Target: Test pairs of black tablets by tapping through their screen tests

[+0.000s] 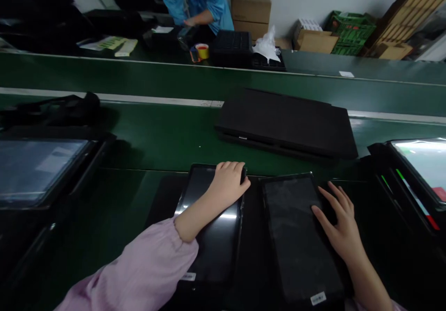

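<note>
Two dark glossy tablet-like panels lie side by side on a black surface, each with a small white label at its lower edge. My left hand (228,183) lies over the top right part of the left panel (218,241), its fingers bent around something dark at that corner which I cannot make out. At the right panel (301,236), my right hand (339,225) is at the right edge, fingers spread, thumb on or just above the panel's face. Beyond both panels rests a flat black case (285,120).
Screens in black frames stand at the far left (38,171) and far right (425,162). Black straps (62,109) lie at the back left. Across the green bench, a person in blue (198,4) works near a yellow tape roll (202,51) and black trays (232,44).
</note>
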Tool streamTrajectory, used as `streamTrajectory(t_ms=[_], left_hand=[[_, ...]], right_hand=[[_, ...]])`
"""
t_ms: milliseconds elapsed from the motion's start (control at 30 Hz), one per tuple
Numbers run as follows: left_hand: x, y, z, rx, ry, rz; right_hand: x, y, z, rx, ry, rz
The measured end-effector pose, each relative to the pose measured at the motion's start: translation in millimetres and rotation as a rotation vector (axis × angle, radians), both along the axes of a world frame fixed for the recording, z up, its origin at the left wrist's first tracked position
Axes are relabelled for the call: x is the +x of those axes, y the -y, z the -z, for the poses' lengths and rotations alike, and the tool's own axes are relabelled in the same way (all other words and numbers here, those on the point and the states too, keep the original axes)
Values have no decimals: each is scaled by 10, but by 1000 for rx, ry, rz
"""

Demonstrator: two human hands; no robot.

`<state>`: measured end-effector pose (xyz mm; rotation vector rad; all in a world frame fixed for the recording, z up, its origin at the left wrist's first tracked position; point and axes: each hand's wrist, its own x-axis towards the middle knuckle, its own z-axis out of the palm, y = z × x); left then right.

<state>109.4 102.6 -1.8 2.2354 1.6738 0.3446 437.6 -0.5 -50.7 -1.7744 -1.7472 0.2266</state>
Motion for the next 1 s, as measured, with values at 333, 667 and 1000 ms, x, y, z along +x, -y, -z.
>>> streamTrajectory(t_ms=[333,667,1000], left_hand=[[-196,26,133,70,126,93],[-257,-21,-76,42,362,-48],[-1189,1010,165,47,926,-595]], right_hand=[[-42,-181,-25,-27,-27,14],[-153,-193,-66,-39,-128,77],[-387,462,-193,-72,-470,-58]])
